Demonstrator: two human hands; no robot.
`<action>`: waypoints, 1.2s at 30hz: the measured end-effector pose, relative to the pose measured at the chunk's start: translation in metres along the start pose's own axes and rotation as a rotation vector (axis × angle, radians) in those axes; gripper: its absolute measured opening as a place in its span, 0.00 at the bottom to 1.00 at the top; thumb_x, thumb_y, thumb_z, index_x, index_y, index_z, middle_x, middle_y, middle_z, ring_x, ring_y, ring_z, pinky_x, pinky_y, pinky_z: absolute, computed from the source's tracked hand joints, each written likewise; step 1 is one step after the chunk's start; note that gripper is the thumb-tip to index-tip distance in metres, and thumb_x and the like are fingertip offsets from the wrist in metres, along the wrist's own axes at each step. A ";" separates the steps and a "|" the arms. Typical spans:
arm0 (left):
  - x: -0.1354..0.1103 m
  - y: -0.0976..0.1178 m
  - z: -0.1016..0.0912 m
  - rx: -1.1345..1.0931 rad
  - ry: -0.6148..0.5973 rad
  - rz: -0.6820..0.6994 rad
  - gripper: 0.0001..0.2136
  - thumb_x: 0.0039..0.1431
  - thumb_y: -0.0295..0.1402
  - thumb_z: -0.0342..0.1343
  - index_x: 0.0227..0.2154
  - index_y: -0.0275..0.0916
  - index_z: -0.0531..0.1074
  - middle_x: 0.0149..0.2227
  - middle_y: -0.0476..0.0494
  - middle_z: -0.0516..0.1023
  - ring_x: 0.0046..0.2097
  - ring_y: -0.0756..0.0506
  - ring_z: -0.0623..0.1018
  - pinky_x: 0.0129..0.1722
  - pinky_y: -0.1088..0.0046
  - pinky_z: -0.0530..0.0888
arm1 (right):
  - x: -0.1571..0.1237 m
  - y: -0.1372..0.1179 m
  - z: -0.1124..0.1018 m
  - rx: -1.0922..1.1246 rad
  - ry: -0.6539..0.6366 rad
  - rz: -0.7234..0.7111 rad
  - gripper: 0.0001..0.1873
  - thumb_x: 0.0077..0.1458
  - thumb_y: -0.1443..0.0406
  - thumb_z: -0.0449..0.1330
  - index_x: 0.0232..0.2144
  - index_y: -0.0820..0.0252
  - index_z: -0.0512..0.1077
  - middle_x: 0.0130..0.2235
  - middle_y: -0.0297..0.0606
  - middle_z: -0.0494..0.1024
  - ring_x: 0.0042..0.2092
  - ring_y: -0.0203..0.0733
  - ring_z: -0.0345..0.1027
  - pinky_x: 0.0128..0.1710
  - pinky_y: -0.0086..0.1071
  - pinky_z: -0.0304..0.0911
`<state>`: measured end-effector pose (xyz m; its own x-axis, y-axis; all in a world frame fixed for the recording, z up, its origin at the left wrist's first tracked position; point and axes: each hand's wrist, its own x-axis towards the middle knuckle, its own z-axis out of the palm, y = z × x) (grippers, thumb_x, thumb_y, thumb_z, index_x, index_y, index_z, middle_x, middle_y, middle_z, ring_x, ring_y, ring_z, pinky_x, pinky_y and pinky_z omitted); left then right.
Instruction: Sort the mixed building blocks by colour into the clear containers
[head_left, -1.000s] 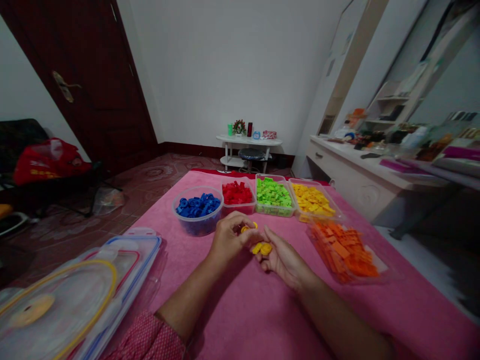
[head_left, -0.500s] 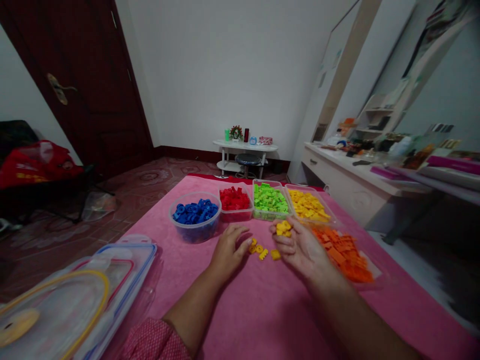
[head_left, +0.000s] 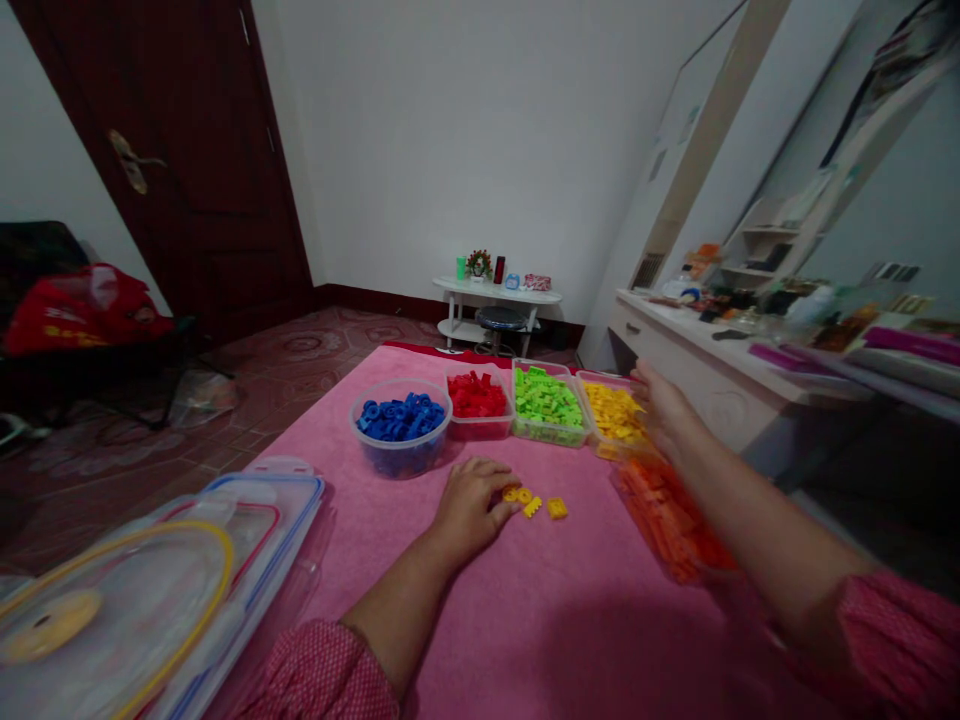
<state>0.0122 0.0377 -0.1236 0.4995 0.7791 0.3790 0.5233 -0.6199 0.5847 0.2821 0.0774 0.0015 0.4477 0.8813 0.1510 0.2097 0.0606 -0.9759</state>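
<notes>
My left hand (head_left: 474, 502) rests on the pink cloth, its fingers slightly bent and the thumb apart. Its fingertips are beside several small yellow building blocks (head_left: 533, 507), some of them round, and nothing shows in its grasp. Over the right side of a clear tub (head_left: 609, 450) of yellow blocks (head_left: 613, 411) is my right hand (head_left: 663, 402), blurred and seen from the side. Whether it holds any blocks is hidden. Below that forearm lies a container of orange blocks (head_left: 664, 515), partly covered by the arm.
Along the far edge stand a round tub of blue blocks (head_left: 403, 418), a tub of red blocks (head_left: 477, 396) and a tub of green blocks (head_left: 548, 398). Clear lids (head_left: 142, 600) are stacked at the left. A white dresser (head_left: 682, 345) stands beyond the right edge.
My right hand, which held yellow blocks above the middle of the cloth, has moved right and away to the yellow tub. My left hand stays by the loose blocks.
</notes>
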 end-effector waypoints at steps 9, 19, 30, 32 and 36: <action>0.000 -0.001 0.004 -0.032 0.068 -0.035 0.12 0.50 0.28 0.60 0.39 0.44 0.78 0.38 0.47 0.79 0.43 0.43 0.73 0.44 0.67 0.67 | -0.104 0.043 0.052 -0.641 -0.632 -0.248 0.13 0.37 0.66 0.65 0.31 0.60 0.75 0.35 0.39 0.76 0.37 0.42 0.67 0.36 0.33 0.60; 0.002 -0.005 0.008 -0.077 0.174 -0.104 0.08 0.51 0.25 0.56 0.33 0.39 0.77 0.31 0.46 0.75 0.35 0.47 0.72 0.36 0.71 0.67 | -0.113 0.059 0.050 -0.962 -0.421 -0.409 0.04 0.49 0.69 0.59 0.23 0.59 0.69 0.27 0.35 0.75 0.30 0.37 0.66 0.30 0.30 0.51; 0.004 0.004 0.007 0.152 0.056 -0.049 0.18 0.59 0.28 0.51 0.52 0.45 0.70 0.41 0.42 0.74 0.44 0.43 0.71 0.44 0.65 0.66 | -0.113 0.077 0.064 -0.921 -0.444 -0.403 0.10 0.52 0.66 0.62 0.39 0.60 0.73 0.41 0.42 0.73 0.41 0.42 0.69 0.41 0.31 0.58; 0.005 0.008 0.008 0.252 0.015 -0.056 0.17 0.61 0.30 0.48 0.51 0.46 0.71 0.40 0.41 0.73 0.43 0.42 0.70 0.42 0.64 0.66 | -0.114 0.077 0.064 -0.912 -0.432 -0.401 0.08 0.53 0.66 0.61 0.38 0.60 0.73 0.41 0.41 0.72 0.40 0.41 0.69 0.40 0.30 0.58; 0.005 0.013 0.009 0.299 0.003 -0.067 0.13 0.61 0.30 0.48 0.45 0.46 0.75 0.38 0.42 0.72 0.43 0.43 0.70 0.41 0.65 0.65 | -0.117 0.077 0.064 -0.909 -0.419 -0.395 0.07 0.53 0.66 0.61 0.37 0.58 0.73 0.40 0.39 0.70 0.39 0.40 0.68 0.38 0.30 0.58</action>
<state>0.0277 0.0330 -0.1202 0.4551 0.8190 0.3493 0.7350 -0.5670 0.3718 0.1906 0.0087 -0.1011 -0.0907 0.9766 0.1948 0.9192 0.1574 -0.3609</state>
